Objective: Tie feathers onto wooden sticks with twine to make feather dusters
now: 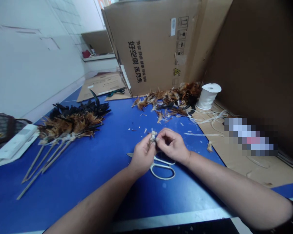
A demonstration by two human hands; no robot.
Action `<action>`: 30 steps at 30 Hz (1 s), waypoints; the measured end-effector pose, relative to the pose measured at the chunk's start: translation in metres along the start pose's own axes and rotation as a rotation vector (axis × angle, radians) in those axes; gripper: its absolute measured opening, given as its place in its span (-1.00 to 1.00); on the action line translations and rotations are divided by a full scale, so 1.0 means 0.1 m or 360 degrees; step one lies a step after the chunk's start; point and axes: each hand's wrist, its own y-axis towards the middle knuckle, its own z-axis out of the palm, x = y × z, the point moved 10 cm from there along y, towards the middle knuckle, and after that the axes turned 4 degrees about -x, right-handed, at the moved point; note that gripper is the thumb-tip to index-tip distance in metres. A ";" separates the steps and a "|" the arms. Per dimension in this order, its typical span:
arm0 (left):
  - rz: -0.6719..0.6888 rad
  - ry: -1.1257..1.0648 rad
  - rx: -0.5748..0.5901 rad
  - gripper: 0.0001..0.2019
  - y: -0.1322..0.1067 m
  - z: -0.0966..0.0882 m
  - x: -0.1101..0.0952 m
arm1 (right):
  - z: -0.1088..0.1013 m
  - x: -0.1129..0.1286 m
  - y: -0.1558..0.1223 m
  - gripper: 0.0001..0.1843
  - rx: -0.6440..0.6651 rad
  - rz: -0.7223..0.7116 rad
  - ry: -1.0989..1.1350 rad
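Observation:
My left hand (pixel 143 154) is closed around a small feather bunch (pixel 152 134), whose pale, fluffy end sticks up past the fingertips. The thumb and fingers of my right hand (pixel 173 145) pinch together at the side of that same end; whether a thread lies between them is too small to make out. Just below both hands, scissors (pixel 163 177) lie on the blue table (pixel 97 175), with part of them hidden by my left hand. To the right, a small loose feather tuft (pixel 210 146) rests on the cardboard.
Feather dusters (pixel 70 125) with thin sticks lie at the left, near a patterned bag (pixel 1 130). A loose feather pile (pixel 175 96) spreads at the back beside a white ribbon spool (pixel 208 96). Pale strands (pixel 213 116) trail over flat cardboard (pixel 263 174). Large cardboard boxes (pixel 158 42) stand behind.

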 end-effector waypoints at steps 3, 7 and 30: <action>-0.0055 -0.0040 -0.0138 -0.34 0.02 -0.10 0.08 | -0.04 0.03 0.00 -0.89 -0.0056 -0.0011 0.0019; -0.0068 0.0014 -0.0116 -0.29 0.01 -0.09 0.06 | -0.06 -0.04 0.02 -0.89 -0.0091 0.0022 -0.0024; 0.0039 0.0135 0.0132 -0.43 -0.05 0.07 -0.01 | -0.04 0.15 0.00 -0.93 -0.0056 -0.0289 -0.0292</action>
